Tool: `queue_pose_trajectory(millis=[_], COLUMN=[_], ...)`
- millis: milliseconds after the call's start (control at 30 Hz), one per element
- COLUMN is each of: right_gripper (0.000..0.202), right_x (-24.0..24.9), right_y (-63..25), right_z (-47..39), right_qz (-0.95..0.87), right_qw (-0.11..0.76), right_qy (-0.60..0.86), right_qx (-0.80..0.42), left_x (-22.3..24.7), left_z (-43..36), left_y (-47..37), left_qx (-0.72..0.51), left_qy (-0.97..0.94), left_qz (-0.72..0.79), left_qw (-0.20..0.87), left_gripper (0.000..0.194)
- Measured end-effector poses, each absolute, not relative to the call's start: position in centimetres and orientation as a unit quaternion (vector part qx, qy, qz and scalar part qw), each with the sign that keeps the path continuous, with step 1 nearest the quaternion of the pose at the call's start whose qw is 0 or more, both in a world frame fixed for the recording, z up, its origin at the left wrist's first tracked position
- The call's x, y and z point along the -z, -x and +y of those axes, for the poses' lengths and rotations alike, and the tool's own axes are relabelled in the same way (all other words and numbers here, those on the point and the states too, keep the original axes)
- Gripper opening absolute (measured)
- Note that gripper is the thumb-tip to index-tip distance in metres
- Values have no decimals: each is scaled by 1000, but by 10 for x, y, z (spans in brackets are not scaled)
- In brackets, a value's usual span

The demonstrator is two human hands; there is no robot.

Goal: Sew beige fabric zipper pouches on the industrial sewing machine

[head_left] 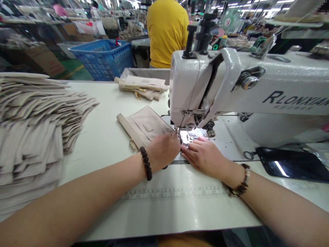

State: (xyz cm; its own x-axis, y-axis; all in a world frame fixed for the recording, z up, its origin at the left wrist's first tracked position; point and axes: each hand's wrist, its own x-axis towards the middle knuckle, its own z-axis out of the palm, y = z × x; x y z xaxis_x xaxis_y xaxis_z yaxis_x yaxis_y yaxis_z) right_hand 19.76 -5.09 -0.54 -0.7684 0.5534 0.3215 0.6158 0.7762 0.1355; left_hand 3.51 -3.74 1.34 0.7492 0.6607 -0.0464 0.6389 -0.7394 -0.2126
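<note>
A beige fabric pouch piece [147, 120] with a small stitched label and a gold zipper pull [132, 144] lies left of the sewing machine [200, 85], its right edge by the needle. My left hand [166, 147] is closed at the pouch piece's near right corner, knuckles up; its fingertips are hidden. Just right of the needle area, my right hand [203, 152] lies low on the machine bed with its fingers stretched towards the presser foot [183, 135]. Whether fabric lies under those fingers, I cannot see.
Stacked beige fabric pieces [41, 120] cover the table's left side. More beige pieces with gold zippers [144, 85] lie behind the pouch piece. A phone [293, 163] rests at right. Beyond are a blue basket [102, 56] and a person in a yellow shirt [167, 32].
</note>
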Motion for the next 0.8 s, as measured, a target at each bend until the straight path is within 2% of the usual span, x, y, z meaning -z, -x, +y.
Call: queue_pose_trajectory(millis=[133,233,333,400,433,567,667,733,800], right_gripper=[31,31,30,29,28,43,61,59,41], right_x=[6,6,6,4,2,-8,-15,-18,-21], right_y=[-197,-197,-197,-198,-199,-203,-206,-205,-204], right_z=[-51,-51,-51,-52,-53,-58,-66,-71,-76], right_qz=[-931,-931,-931,-929,-929,-935,-932,-927,-925], right_qw=[120,110,104,98,95,108,183,221,231], right_qy=[327,335,339,347,350,334,308,291,279], right_qx=[106,99,91,83,78,50,63,87,115], left_x=[-16,-27,-40,-43,-42,-29,-26,-31,-37], left_z=[-35,-28,-18,-18,-21,-55,-85,-98,-103], left_y=[-39,-27,10,38,49,54,25,6,-7], left_qx=[-69,-50,-27,-10,1,48,113,135,137], left_qy=[926,927,949,951,952,950,953,951,946], left_qz=[-361,-370,-311,-305,-305,-299,-244,-241,-265], left_qw=[82,18,-54,-43,-23,72,142,143,130], left_gripper=[22,22,23,48,54,31,25,25,25])
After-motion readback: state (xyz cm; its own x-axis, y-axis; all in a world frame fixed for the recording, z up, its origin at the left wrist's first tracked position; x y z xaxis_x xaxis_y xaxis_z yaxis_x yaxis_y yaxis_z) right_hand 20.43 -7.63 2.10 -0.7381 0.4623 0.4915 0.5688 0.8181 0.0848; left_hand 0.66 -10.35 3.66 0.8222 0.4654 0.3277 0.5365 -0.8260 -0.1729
